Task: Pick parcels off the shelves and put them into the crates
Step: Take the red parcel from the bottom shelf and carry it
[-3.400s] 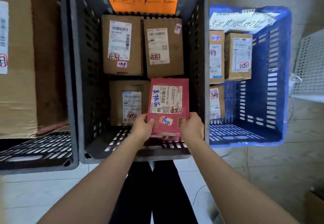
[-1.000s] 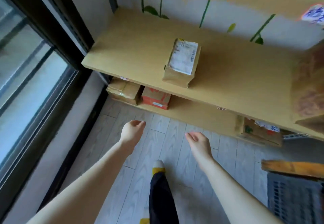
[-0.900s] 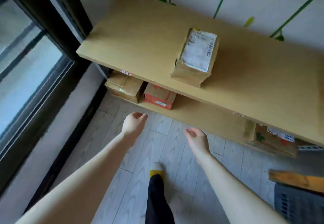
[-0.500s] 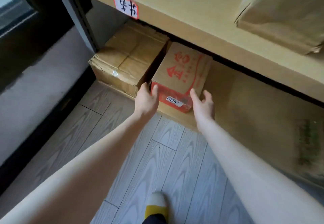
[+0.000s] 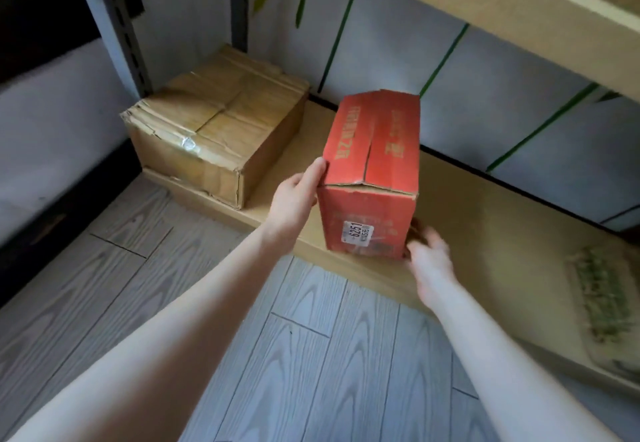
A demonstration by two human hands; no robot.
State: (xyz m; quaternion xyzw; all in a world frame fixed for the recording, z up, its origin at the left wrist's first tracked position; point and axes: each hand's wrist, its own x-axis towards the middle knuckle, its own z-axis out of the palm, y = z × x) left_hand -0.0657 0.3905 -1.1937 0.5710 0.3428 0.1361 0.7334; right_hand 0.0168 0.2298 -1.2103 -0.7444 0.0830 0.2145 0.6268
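Observation:
A red cardboard parcel (image 5: 374,171) with a small white number sticker is lifted above the front edge of the bottom shelf (image 5: 485,220), turned with one end toward me. My left hand (image 5: 294,202) grips its left side, thumb along the top edge. My right hand (image 5: 427,261) holds its lower right corner from below, fingers partly hidden behind the box. No crates are in view.
A worn brown cardboard box (image 5: 214,133) sits at the shelf's left end beside a metal upright (image 5: 117,22). A blurred parcel (image 5: 602,306) lies at the right on the same shelf. The upper shelf board (image 5: 502,5) overhangs. Below is grey wood-look floor (image 5: 311,355).
Earlier I set a pink parcel in a dark crate, then turned to the shelves. Half a second ago my hands reached the red parcel; now it is lifted off the shelf and turned.

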